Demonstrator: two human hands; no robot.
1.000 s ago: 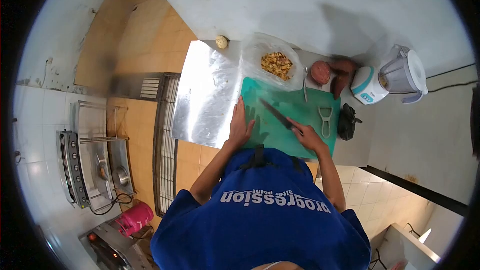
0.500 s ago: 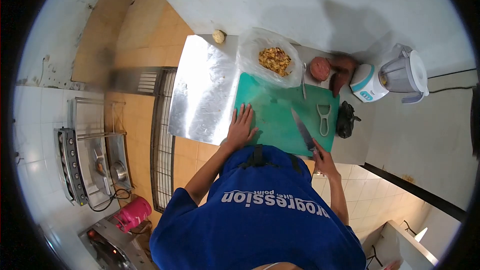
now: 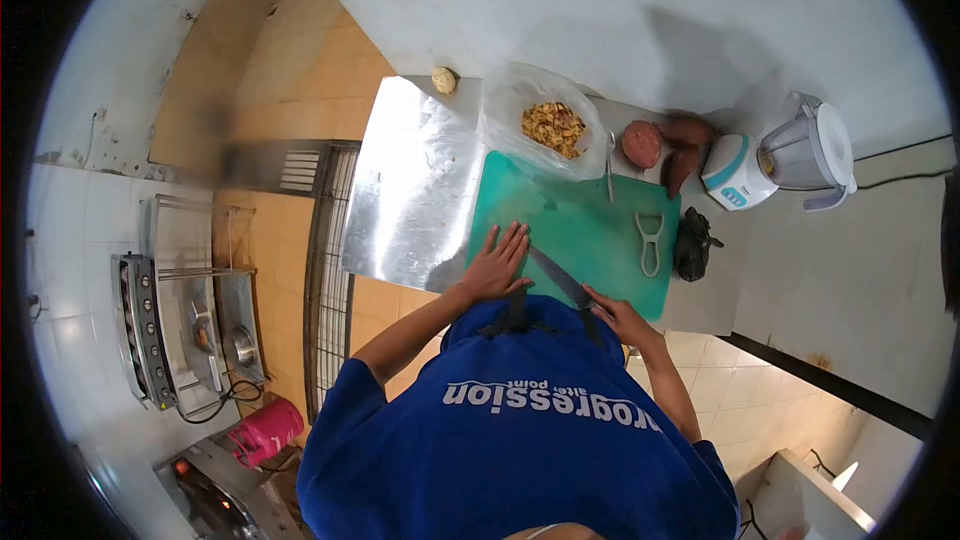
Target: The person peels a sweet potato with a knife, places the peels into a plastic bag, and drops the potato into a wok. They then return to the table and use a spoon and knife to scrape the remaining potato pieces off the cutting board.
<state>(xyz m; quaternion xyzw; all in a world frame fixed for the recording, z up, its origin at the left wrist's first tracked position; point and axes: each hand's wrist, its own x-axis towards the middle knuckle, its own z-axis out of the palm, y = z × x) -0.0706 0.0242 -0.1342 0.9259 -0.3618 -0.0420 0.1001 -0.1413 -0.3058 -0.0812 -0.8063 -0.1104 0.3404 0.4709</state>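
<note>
A green cutting board (image 3: 590, 230) lies on the steel counter. My left hand (image 3: 493, 265) rests flat on its left part, palm down, fingers extended and holding nothing. At the board's front edge my right hand (image 3: 618, 316) grips the handle of a knife (image 3: 562, 278), whose blade points up and left, its tip close to my left fingers. A white peeler (image 3: 650, 244) lies on the right side of the board. Behind the board is a clear plastic bag (image 3: 510, 115) with chopped yellow-brown pieces (image 3: 553, 129). A metal utensil (image 3: 611, 168) lies beside the bag.
Reddish tubers (image 3: 641, 144) sit behind the board, near a white and teal blender (image 3: 733, 172). A black plastic bundle (image 3: 692, 242) is right of the board. A pale round item (image 3: 444, 80) stands at the back left of the steel counter (image 3: 405, 180). A pink gas cylinder (image 3: 268, 431) is far left.
My right hand has moved left along the board's front edge, bringing the knife blade near my left hand. My left hand has shifted slightly right, with its fingers closer together.
</note>
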